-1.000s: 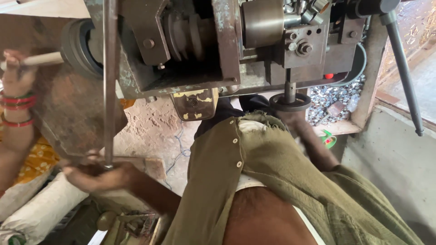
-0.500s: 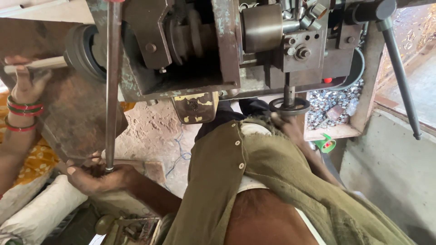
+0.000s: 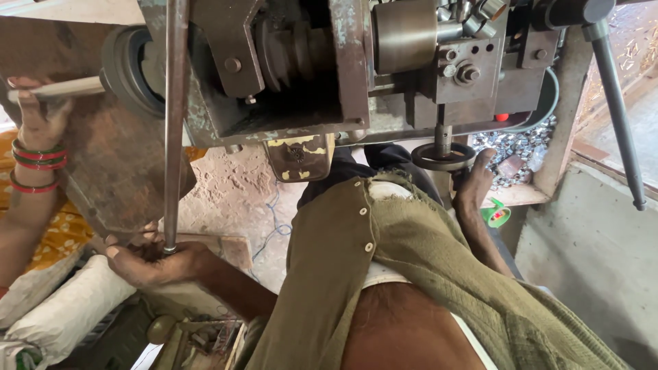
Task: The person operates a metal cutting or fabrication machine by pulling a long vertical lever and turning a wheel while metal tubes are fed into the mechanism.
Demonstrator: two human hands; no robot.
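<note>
Item: my left hand (image 3: pixel 154 264), low at the left, fingers closed around the foot of a long steel lever rod (image 3: pixel 173 123) that rises straight up past the machine body (image 3: pixel 322 75). Half a second back the grip sat slightly farther left; the rod has stayed upright, so the hold reads as steady rather than mid-swing.

Item: my right hand (image 3: pixel 473 185), reached forward, fingertips touching the rim of a small dark handwheel (image 3: pixel 442 156) under the machine's spindle block — curled against it, though I cannot tell if it truly grips. A second ago it lay in much the same place.

Item: another person's hand (image 3: pixel 38 120), red bangles at the wrist, at the far left holding a pale thin rod (image 3: pixel 65 88) toward the black pulley (image 3: pixel 127 72).

Room: tight. A rusty plate (image 3: pixel 103 164) crowds the lever's left; my olive shirt (image 3: pixel 411 274) fills the middle; a concrete wall (image 3: pixel 589 260) shuts the right — open floor only between lever and shirt.
</note>
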